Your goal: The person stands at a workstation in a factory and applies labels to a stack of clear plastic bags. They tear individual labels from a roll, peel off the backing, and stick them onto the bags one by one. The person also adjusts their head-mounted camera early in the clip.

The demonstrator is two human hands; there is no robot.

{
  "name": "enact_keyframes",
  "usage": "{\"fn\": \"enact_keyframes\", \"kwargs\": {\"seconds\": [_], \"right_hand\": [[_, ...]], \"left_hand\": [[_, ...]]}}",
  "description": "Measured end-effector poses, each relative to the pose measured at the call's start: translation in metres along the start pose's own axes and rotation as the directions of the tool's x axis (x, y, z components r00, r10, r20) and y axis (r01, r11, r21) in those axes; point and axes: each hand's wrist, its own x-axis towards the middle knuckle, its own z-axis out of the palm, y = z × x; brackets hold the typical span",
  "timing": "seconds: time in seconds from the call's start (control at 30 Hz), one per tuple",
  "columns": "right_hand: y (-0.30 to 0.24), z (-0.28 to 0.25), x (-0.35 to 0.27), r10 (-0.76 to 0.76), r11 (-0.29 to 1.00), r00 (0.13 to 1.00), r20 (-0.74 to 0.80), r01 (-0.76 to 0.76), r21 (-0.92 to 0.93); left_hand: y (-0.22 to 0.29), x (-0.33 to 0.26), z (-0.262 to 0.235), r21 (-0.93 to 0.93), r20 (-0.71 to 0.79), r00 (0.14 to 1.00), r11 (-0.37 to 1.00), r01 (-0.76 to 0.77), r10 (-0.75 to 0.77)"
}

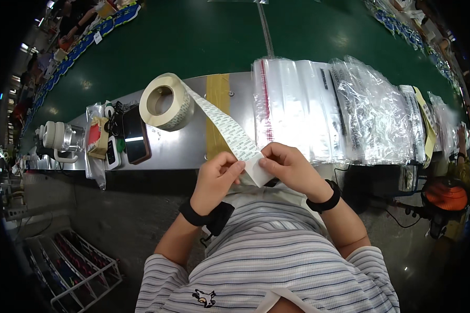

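A strip of label tape (225, 127) with a printed backing runs from a large roll (154, 103) on the metal table down to my hands. At its near end a blank white label (258, 171) is held between my thumbs and fingers. My left hand (218, 178) pinches the label's left edge. Its right edge is pinched by my right hand (290, 166). Both hands are just off the table's near edge, in front of my striped shirt. Whether the label has parted from its backing is too small to tell.
Stacked clear plastic bags (297, 109) cover the table's right side, with crumpled bags (373, 112) beyond. Left of the roll lie a phone (136, 136) and a white jug-like container (62, 138). A green conveyor belt (209, 36) runs behind. An orange fan (444, 194) stands at right, a wire rack (83, 276) at lower left.
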Motion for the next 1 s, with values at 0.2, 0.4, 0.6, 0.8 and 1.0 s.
{"fn": "enact_keyframes", "kwargs": {"seconds": [0.2, 0.4, 0.6, 0.8, 1.0], "right_hand": [[-0.005, 0.013, 0.007, -0.33, 0.923, 0.933, -0.143, 0.288, -0.254], [-0.005, 0.017, 0.022, -0.403, 0.889, 0.905, -0.136, 0.353, -0.291], [-0.005, 0.008, 0.018, -0.409, 0.886, 0.879, -0.245, 0.318, -0.338], [-0.008, 0.012, 0.021, -0.402, 0.884, 0.883, -0.244, 0.305, -0.354], [-0.006, 0.005, 0.018, -0.298, 0.934, 0.905, -0.303, 0.212, -0.287]], "left_hand": [[0.005, 0.004, 0.007, 0.661, 0.007, 0.827, 0.619, -0.425, 0.562], [0.007, 0.018, 0.002, 0.116, -0.153, 0.95, 0.96, -0.255, 0.271], [0.006, 0.026, 0.002, 0.289, -0.09, 0.936, 0.908, -0.303, 0.341], [0.006, 0.028, 0.003, 0.132, -0.159, 0.947, 0.956, -0.26, 0.28], [0.01, 0.031, -0.003, 0.185, -0.209, 0.92, 0.937, -0.296, 0.332]]}}
